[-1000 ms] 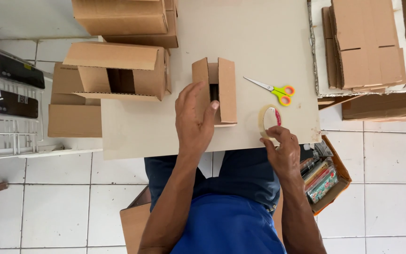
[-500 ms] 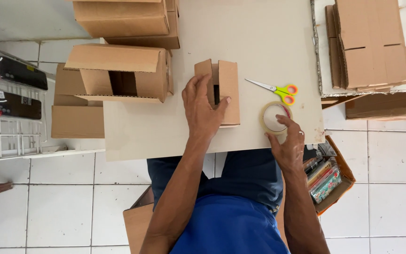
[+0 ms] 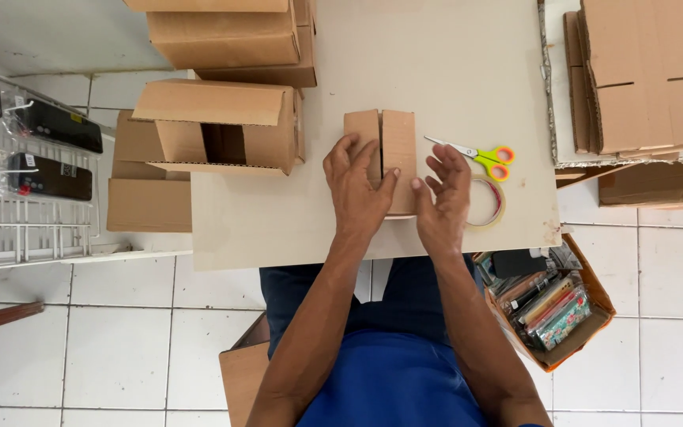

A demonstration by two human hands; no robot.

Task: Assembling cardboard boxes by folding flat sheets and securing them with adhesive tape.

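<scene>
On the pale tabletop (image 3: 278, 229), the left hand (image 3: 357, 190) and right hand (image 3: 443, 198) pressed loose, spread grips against a small cardboard box (image 3: 383, 154), beside a tape roll (image 3: 490, 207) and scissors (image 3: 480, 156).

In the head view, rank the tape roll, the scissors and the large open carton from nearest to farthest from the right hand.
Measured from the right hand:
1. Tape roll, partly under the hand's outer edge.
2. Scissors, just beyond the fingertips, toward the table's right.
3. Large open carton, across the table on the left, past the left hand.
</scene>
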